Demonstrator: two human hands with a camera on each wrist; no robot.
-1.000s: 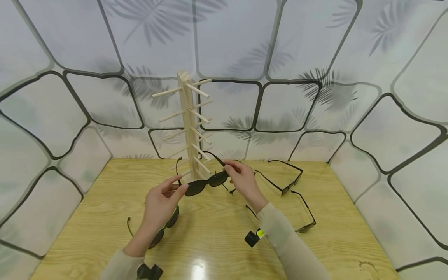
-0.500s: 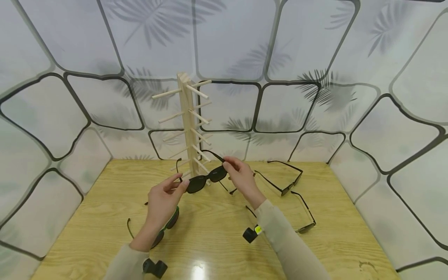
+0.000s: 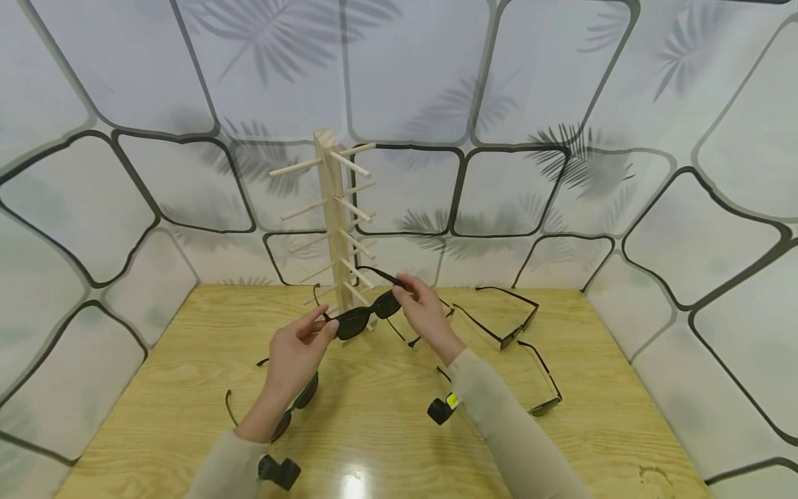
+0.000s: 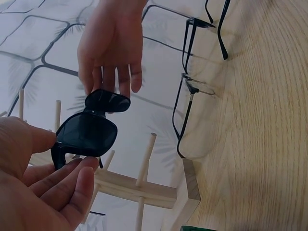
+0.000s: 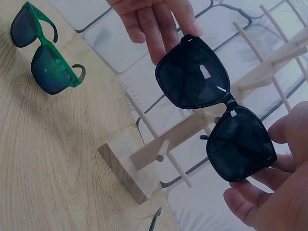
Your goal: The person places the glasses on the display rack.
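Both hands hold one pair of black sunglasses (image 3: pixel 353 323) in the air, its temples pointing toward a wooden rack with pegs (image 3: pixel 339 235). My left hand (image 3: pixel 296 352) pinches the left end of the frame near the hinge. At the other end, my right hand (image 3: pixel 425 313) pinches the right hinge and temple. The dark lenses face back toward me, as the right wrist view shows with the sunglasses (image 5: pixel 195 72) in front of the rack's base (image 5: pixel 126 166). The temple tips come close to the lower pegs; whether they touch cannot be told.
Green-framed sunglasses (image 3: pixel 307 394) lie on the wooden table (image 3: pixel 374 430) at the left, partly behind the left arm. Several black-framed glasses lie on the right, including one pair (image 3: pixel 512 335) near the back and another (image 3: pixel 546 406) nearer me. A patterned backdrop (image 3: pixel 405 83) encloses the table.
Both hands have moved the sunglasses slightly closer to the rack. The left hand has shifted a little right and the right hand a little left and up, tilting the frame more.
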